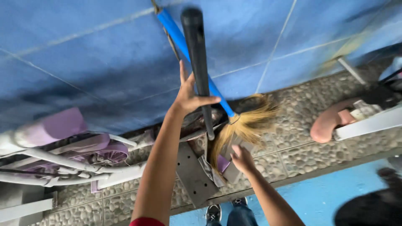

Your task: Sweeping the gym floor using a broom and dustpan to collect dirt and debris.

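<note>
My left hand (pixel 189 95) is raised and wrapped around a long black handle (pixel 197 50), thumb across its front. The handle runs down to a grey dustpan (pixel 217 173) standing on the pebbled floor. My right hand (pixel 242 158) is lower, fingers curled on the pan's upper edge beside a small purple piece (pixel 223 163). A broom with a blue handle (pixel 176 35) and straw-yellow bristles (pixel 247 123) leans against the blue tiled wall just behind the black handle, its bristles spreading over the pan.
A purple and white plastic frame (pixel 71 155) lies at the left. A pink curved object (pixel 328 123) and a white bar (pixel 368 123) sit at the right. A dark flat plate (pixel 190 175) lies by the pan. My shoes (pixel 214 213) stand on blue floor.
</note>
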